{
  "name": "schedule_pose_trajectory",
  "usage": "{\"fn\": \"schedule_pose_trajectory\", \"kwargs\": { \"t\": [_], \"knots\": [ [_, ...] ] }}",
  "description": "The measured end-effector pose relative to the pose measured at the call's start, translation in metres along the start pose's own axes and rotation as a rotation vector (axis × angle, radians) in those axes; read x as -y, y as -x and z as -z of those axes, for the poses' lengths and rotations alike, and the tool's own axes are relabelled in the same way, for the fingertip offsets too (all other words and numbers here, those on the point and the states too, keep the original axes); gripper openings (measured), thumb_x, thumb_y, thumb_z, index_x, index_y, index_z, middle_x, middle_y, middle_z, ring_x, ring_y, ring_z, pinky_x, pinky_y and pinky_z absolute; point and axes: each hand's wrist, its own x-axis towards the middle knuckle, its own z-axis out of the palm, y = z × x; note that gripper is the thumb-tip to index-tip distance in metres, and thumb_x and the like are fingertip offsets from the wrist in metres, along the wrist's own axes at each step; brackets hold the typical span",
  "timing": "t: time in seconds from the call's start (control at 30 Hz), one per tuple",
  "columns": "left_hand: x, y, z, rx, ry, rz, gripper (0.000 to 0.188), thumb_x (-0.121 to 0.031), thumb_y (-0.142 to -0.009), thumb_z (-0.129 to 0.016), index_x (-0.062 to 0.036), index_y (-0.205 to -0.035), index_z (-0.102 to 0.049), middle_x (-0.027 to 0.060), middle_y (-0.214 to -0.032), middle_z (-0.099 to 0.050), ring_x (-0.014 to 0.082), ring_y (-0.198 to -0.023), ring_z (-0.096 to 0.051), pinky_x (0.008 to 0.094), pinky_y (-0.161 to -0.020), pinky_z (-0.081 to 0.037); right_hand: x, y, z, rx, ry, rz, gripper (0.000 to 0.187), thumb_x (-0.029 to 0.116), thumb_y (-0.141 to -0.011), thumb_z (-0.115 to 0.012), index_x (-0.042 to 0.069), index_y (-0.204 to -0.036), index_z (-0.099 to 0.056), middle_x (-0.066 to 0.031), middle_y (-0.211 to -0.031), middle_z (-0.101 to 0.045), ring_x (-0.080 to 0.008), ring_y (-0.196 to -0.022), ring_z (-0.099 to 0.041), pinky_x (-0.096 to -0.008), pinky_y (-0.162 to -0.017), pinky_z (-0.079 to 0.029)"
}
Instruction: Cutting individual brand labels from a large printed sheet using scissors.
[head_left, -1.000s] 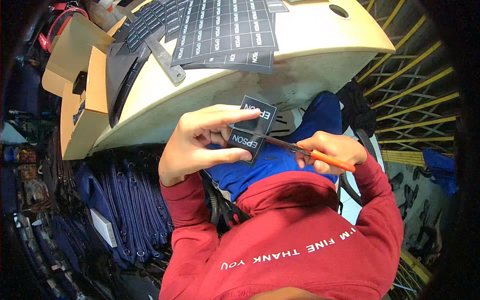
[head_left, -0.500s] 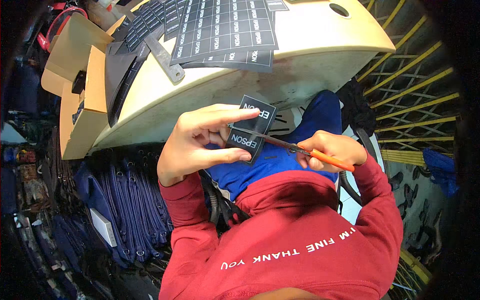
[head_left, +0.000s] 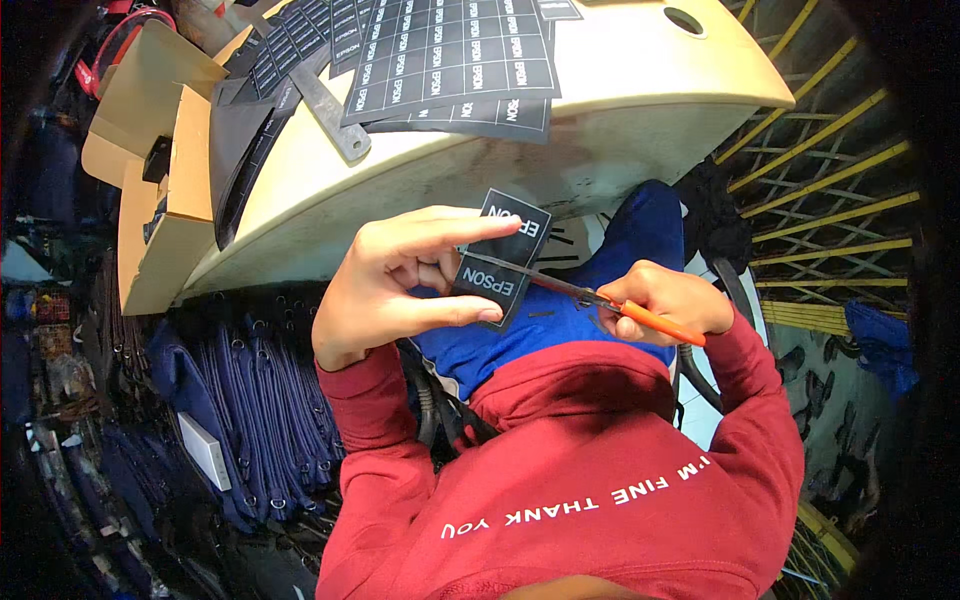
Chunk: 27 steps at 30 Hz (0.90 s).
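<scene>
Between the thumb and fingers of my left hand (head_left: 400, 275) is a small black label strip (head_left: 485, 290) with pale lettering and thin white border lines. My right hand (head_left: 660, 300) is closed round the orange handles of a pair of scissors (head_left: 665, 322). Their dark blades cross the strip along the line between its two printed blocks, and look nearly closed. The strip is held over my lap, in front of the table edge.
On the cream table (head_left: 640, 75) lie black printed sheets (head_left: 450, 60) and a steel ruler (head_left: 330, 115). An open cardboard box (head_left: 175, 200) stands at the left. Below it hang dark blue straps (head_left: 265, 400) with metal rings. A yellow folding gate (head_left: 830, 200) is at the right.
Both hands stay almost in place on the strip and scissors. The scissor handles have shifted very slightly; the strip still appears in one piece.
</scene>
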Motion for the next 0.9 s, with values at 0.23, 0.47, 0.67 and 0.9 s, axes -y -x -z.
{"fn": "schedule_pose_trajectory", "kwargs": {
  "t": [0.23, 0.47, 0.67, 0.9],
  "knots": [
    [0.0, 0.001, 0.001, -0.003, -0.023, 0.001, 0.065, 0.0, -0.051, -0.083, 0.0013, -0.113, -0.062, 0.0092, -0.106, -0.061, 0.0029, -0.066, -0.041, 0.0165, -0.056, -0.032, -0.001, -0.001, 0.0, -0.008, 0.038, 0.008, 0.046, 0.043, -0.085, -0.052, 0.001, -0.069, -0.048, -0.0081, -0.055, -0.044, -0.023, -0.048, -0.041, -0.0349, -0.048, -0.036],
    [-0.002, 0.0, -0.002, -0.023, 0.019, 0.02, 0.064, -0.001, -0.051, -0.083, 0.0011, -0.112, -0.063, 0.008, -0.104, -0.061, 0.0018, -0.062, -0.039, 0.0168, -0.055, -0.031, -0.001, -0.001, -0.002, -0.051, 0.056, 0.02, 0.038, 0.035, -0.082, -0.055, 0.002, -0.067, -0.048, -0.0092, -0.053, -0.042, -0.0257, -0.045, -0.04, -0.035, -0.046, -0.035],
    [-0.004, 0.001, -0.001, -0.022, 0.014, 0.031, 0.065, -0.002, -0.05, -0.083, 0.0008, -0.112, -0.063, 0.0081, -0.103, -0.061, 0.002, -0.059, -0.038, 0.0172, -0.054, -0.03, 0.0, -0.001, -0.002, -0.072, 0.078, 0.032, 0.036, 0.032, -0.082, -0.057, 0.002, -0.064, -0.047, -0.0084, -0.05, -0.039, -0.025, -0.042, -0.037, -0.0346, -0.043, -0.032],
    [0.005, -0.003, 0.003, -0.017, 0.0, 0.046, 0.064, 0.002, -0.053, -0.081, 0.0023, -0.114, -0.061, 0.0111, -0.107, -0.061, 0.0072, -0.079, -0.051, 0.0178, -0.063, -0.039, -0.002, 0.001, 0.001, -0.114, 0.12, 0.032, 0.041, 0.031, -0.086, -0.061, -0.002, -0.064, -0.049, -0.0126, -0.049, -0.035, -0.0212, -0.043, -0.032, -0.0351, -0.044, -0.031]
  ]
}}
